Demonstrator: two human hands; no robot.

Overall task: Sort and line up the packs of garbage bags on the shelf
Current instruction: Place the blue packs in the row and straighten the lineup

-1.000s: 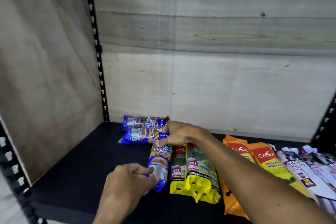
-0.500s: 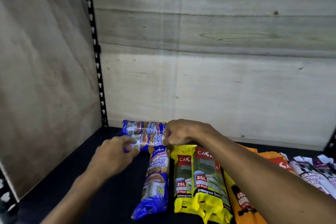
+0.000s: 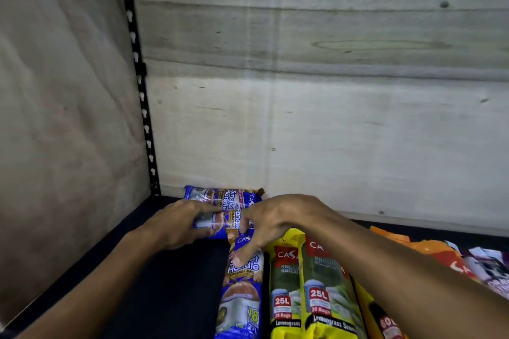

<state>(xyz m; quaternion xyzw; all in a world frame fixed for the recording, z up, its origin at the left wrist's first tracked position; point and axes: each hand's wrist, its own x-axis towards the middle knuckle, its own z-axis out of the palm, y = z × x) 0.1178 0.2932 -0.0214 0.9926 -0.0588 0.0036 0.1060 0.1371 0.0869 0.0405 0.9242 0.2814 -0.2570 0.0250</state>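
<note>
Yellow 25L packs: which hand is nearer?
Right. The right hand sits at the top end of the yellow 25L packs; the left hand is further left, on a crosswise blue pack.

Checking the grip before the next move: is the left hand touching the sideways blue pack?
Touching. The head view shows the left hand wrapped over the left end of the front sideways blue pack, fingers covering its wrapper with no gap.
</note>
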